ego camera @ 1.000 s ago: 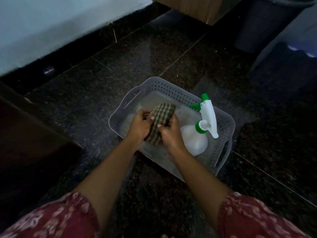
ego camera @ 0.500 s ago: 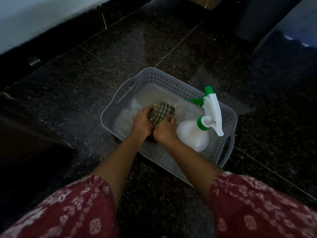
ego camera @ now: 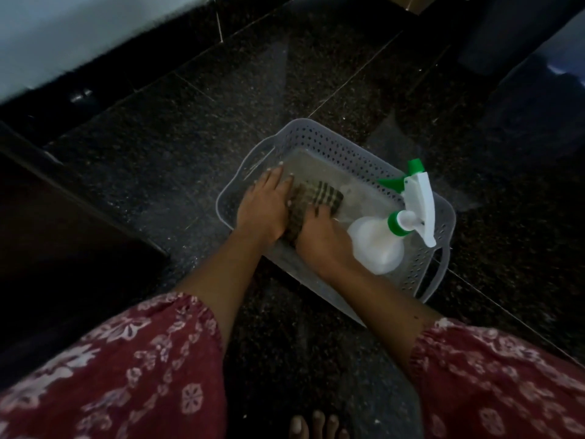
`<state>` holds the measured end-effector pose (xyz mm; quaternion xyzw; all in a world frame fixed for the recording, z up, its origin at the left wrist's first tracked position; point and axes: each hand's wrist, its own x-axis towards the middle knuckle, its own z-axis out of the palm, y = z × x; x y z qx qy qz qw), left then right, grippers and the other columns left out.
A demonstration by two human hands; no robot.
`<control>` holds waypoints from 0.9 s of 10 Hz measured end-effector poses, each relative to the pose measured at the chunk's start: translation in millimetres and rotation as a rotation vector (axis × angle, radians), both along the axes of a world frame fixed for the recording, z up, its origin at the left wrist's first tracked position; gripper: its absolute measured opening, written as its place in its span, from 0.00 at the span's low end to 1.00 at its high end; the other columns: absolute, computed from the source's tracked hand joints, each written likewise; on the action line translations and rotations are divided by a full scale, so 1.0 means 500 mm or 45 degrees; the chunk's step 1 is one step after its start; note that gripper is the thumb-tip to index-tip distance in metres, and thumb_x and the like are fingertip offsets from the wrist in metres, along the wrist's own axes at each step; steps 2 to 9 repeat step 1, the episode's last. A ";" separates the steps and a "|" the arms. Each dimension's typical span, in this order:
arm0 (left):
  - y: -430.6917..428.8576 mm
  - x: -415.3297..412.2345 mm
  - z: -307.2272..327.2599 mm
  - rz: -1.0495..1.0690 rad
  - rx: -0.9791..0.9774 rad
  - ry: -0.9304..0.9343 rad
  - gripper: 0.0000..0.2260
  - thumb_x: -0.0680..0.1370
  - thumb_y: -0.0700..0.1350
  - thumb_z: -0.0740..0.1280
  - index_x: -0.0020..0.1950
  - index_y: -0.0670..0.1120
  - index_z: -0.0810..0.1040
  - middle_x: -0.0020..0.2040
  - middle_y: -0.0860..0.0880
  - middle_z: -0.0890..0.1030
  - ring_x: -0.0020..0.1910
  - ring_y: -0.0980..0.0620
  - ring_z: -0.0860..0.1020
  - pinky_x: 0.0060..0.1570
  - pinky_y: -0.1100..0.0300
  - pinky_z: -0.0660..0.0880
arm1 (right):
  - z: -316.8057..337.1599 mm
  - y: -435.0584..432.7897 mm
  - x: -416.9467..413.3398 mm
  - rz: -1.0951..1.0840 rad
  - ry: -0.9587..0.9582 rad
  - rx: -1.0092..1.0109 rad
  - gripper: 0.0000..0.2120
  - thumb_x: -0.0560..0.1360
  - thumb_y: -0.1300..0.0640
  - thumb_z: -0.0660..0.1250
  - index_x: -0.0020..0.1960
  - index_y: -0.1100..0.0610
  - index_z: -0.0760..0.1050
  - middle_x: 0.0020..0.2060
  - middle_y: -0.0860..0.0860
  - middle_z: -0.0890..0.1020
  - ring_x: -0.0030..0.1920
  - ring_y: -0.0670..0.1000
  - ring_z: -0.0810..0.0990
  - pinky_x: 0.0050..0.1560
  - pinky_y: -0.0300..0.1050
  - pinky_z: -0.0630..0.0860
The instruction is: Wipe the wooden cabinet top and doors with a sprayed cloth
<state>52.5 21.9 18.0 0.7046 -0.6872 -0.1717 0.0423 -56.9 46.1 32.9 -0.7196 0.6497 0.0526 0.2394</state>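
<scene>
- The dark stone floor (ego camera: 177, 153) is carrying a grey basket (ego camera: 332, 144) at frame centre.
- A spray bottle (ego camera: 376, 245) is lying in its right half.
- Left hand (ego camera: 262, 210), fingers spread flat, and right hand (ego camera: 323, 236), curled, are both pressing the checked cloth (ego camera: 316, 196) into the basket; gathering it into one firm bundle should ease lifting.

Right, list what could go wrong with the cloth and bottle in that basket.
The right hand works right beside the spray bottle, so an elbow shift could tip it. Both hands press the checked cloth down in the perforated basket; any liquid might seep onto the dark polished floor near the bare toes, a slip hazard.
</scene>
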 end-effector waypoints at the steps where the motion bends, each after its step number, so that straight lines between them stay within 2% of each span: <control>1: 0.018 0.022 0.047 -0.088 0.082 -0.074 0.26 0.81 0.44 0.54 0.77 0.46 0.48 0.79 0.47 0.45 0.78 0.47 0.46 0.76 0.51 0.46 | 0.036 0.005 0.014 0.126 0.034 -0.050 0.26 0.79 0.58 0.56 0.74 0.60 0.54 0.71 0.61 0.61 0.69 0.64 0.65 0.66 0.56 0.65; 9: 0.018 0.022 0.047 -0.088 0.082 -0.074 0.26 0.81 0.44 0.54 0.77 0.46 0.48 0.79 0.47 0.45 0.78 0.47 0.46 0.76 0.51 0.46 | 0.036 0.005 0.014 0.126 0.034 -0.050 0.26 0.79 0.58 0.56 0.74 0.60 0.54 0.71 0.61 0.61 0.69 0.64 0.65 0.66 0.56 0.65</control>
